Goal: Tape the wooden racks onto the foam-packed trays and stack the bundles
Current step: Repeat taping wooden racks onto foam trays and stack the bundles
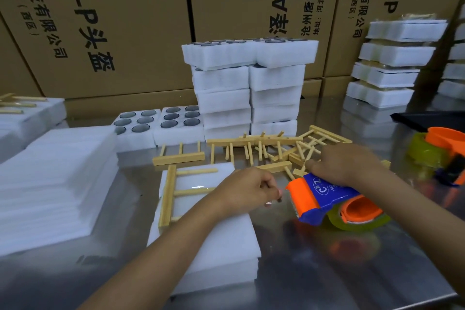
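Foam tray: a flat white foam-packed tray [214, 246] lies nearest on the shiny metal table [327, 272]; its contents are hidden under the foam; the left forearm crosses it.
Wooden rack: a pale wooden rack [176, 191], one long bar with round pegs, lies flat on the tray's far half; a glossy strip of clear tape crosses a peg, hard to make out.
Left hand: the left hand [249, 190] hovers over the tray's right edge, fingers curled with thumb and fingertips pinched; whether they hold a tape end I cannot tell.
Right hand: the right hand [344, 166] grips the top of an orange-and-blue tape dispenser [324, 199]; its clear roll rests just above the table.
Foam sheets: a stack of thin white sheets [55, 184] sits left, cut off by the frame edge.
Loose racks: a tangled pile of racks [271, 148] lies beyond the hands.
Open trays: two foam trays [156, 126] show round wells holding dark glassy discs.
Stacks: a double column of foam trays [249, 88] stands behind; taped bundles [392, 63] are stacked far right.
Second dispenser: a second dispenser [440, 153] is cut off at the right edge.
Cartons: printed cardboard boxes [125, 20] wall the back.
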Available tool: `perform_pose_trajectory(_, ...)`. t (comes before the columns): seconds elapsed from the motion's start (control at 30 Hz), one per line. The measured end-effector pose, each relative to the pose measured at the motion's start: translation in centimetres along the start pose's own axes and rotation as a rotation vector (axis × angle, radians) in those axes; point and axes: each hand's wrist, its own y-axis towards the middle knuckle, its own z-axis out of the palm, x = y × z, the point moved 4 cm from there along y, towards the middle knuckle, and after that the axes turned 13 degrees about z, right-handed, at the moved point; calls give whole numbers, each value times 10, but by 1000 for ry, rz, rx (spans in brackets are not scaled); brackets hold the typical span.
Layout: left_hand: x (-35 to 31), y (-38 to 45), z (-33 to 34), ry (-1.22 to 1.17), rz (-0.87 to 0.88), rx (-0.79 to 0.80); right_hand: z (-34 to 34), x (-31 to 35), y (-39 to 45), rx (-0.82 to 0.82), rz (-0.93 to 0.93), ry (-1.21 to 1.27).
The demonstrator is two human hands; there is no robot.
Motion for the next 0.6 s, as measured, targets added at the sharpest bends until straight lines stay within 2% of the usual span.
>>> perform_pose_trajectory(0.2, -12, -4, 0, 55, 123, 4, -3, 20, -16, -40, -10, -65)
perform_pose_trajectory(0.33, -28, -10, -11, -270, 253, -168, -9, 30, -26, -112, 42, -133)
perform_pose_trajectory(0.43, -28, -13, -10, -346, 234, -172, -11, 34, -30, -119, 67, -116)
perform_pose_trajectory(0.53, -19, -10, -12, -417, 156, -185, -17, 13, -31, -171, 196, 6)
perform_pose_trajectory(0.6, -14, -9, -16, -465, 113, -196, -19, -10, -37, -264, 300, 114)
